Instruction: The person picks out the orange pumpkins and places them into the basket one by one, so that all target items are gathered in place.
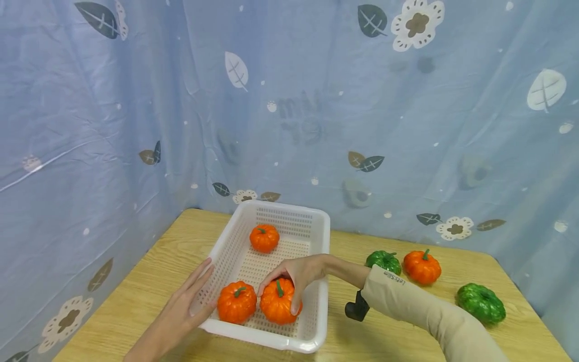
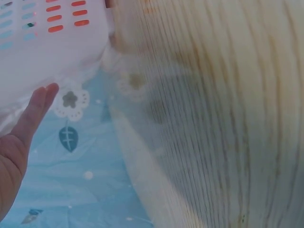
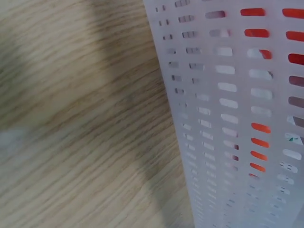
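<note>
A white perforated plastic basket point(image 1: 312, 281) stands on the wooden table with three orange pumpkins in it. Inside its front right part, my right hand point(image 1: 298, 274) grips one orange pumpkin point(image 1: 277, 304) from above, thumb on one side and fingers on the other. Beside that one lies a second orange pumpkin point(image 1: 236, 302), and a third pumpkin point(image 1: 264, 238) sits near the back. My left hand point(image 1: 185, 301), fingers straight, rests against the basket's left side. In the right wrist view the basket wall point(image 3: 228, 99) hides the hand, and orange shows through its slots.
Right of the basket on the table point(image 1: 357, 342) lie a green pumpkin point(image 1: 383, 262), an orange pumpkin point(image 1: 422, 267) and another green pumpkin point(image 1: 480, 303). A blue patterned curtain point(image 1: 289, 125) hangs behind and along the left of the table.
</note>
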Action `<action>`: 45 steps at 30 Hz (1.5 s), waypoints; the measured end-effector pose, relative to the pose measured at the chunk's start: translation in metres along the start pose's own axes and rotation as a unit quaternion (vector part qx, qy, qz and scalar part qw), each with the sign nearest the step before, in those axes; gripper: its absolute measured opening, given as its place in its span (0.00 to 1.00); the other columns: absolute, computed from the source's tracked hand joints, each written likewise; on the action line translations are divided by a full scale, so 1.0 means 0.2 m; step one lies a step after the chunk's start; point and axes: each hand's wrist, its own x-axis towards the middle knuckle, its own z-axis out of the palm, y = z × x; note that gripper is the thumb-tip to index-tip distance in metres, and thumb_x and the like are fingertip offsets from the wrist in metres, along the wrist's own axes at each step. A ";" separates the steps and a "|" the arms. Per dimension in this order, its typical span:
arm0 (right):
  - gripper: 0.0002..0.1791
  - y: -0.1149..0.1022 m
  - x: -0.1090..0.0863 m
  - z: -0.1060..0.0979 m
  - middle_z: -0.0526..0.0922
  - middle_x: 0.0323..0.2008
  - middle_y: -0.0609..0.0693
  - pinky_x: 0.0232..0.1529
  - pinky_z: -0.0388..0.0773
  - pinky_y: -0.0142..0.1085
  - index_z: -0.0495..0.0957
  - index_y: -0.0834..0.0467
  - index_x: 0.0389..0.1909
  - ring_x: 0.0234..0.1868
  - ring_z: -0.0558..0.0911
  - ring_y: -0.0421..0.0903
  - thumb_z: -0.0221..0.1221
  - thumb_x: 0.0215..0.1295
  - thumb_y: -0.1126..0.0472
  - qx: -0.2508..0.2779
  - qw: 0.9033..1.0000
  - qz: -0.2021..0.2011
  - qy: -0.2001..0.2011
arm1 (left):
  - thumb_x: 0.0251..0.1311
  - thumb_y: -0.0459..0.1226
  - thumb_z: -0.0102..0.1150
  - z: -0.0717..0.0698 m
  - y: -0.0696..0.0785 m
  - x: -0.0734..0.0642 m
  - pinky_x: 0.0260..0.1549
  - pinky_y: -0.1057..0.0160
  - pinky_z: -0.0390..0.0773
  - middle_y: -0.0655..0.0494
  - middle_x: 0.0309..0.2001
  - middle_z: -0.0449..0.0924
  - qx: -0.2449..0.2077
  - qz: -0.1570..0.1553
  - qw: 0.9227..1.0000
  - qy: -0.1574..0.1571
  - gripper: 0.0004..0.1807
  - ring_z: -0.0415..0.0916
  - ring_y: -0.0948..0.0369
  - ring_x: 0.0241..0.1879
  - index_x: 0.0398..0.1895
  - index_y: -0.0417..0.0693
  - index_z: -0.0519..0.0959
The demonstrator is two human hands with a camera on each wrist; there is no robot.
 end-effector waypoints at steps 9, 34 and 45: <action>0.38 0.02 0.04 -0.02 0.73 0.60 0.53 0.59 0.73 0.39 0.67 0.72 0.61 0.56 0.75 0.38 0.62 0.44 0.87 0.027 0.998 0.032 -0.055 | 0.59 0.41 0.63 0.00 0.01 0.00 0.53 0.41 0.70 0.46 0.72 0.55 -0.013 -0.011 1.000 -0.006 0.35 0.62 0.41 0.64 0.67 0.36 0.65; 0.38 0.04 0.10 -0.02 0.72 0.55 0.46 0.61 0.70 0.35 0.66 0.72 0.57 0.55 0.71 0.32 0.62 0.40 0.90 -0.017 0.984 0.074 -0.162 | 0.58 0.42 0.63 0.00 0.01 0.00 0.54 0.43 0.70 0.46 0.72 0.56 0.001 -0.009 1.000 -0.002 0.36 0.62 0.41 0.64 0.67 0.36 0.65; 0.42 0.03 0.09 -0.04 0.62 0.68 0.60 0.66 0.61 0.31 0.63 0.71 0.63 0.64 0.64 0.32 0.64 0.42 0.87 -0.068 0.980 0.058 -0.180 | 0.59 0.42 0.63 0.00 0.01 0.00 0.54 0.43 0.70 0.48 0.72 0.55 -0.006 -0.015 1.000 -0.006 0.35 0.62 0.42 0.64 0.68 0.37 0.65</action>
